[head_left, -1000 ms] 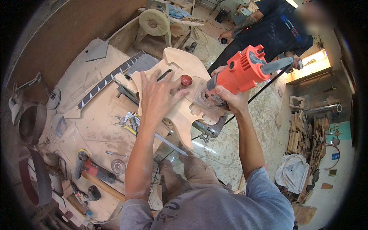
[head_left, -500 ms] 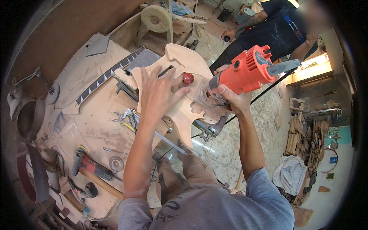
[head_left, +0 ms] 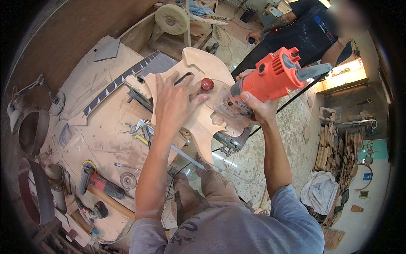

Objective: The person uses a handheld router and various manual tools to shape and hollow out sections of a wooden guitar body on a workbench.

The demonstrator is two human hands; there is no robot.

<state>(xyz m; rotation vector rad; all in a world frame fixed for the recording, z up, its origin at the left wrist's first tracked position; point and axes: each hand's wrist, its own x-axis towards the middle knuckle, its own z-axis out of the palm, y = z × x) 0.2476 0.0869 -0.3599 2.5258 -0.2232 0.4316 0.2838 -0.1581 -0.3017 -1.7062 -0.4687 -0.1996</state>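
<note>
A pale wooden electric guitar body [head_left: 198,127] with routed cavities lies across a clamp at the bench edge. On its right part stands an orange trim router [head_left: 270,78] with a clear base plate, tilted so its top points up and right. My right hand [head_left: 263,108] wraps round the router's lower housing. Fingers spread, my left hand [head_left: 175,101] lies on the guitar body, and its thumb and index finger are beside a dark red round knob [head_left: 207,84]. The cutter and the wood under the base are hidden.
Pliers [head_left: 144,130], an angle grinder [head_left: 103,184] and a cordless drill [head_left: 93,210] lie on the dusty bench [head_left: 105,146]. A guitar neck [head_left: 114,86] rests behind. Another person [head_left: 292,38] stands far right, near the router's cord. Wood scraps [head_left: 338,156] are stacked right.
The router and my right hand have shifted very slightly, with the router's top edging up. My left hand and the guitar body stay in place. The other person's hand has moved slightly.
</note>
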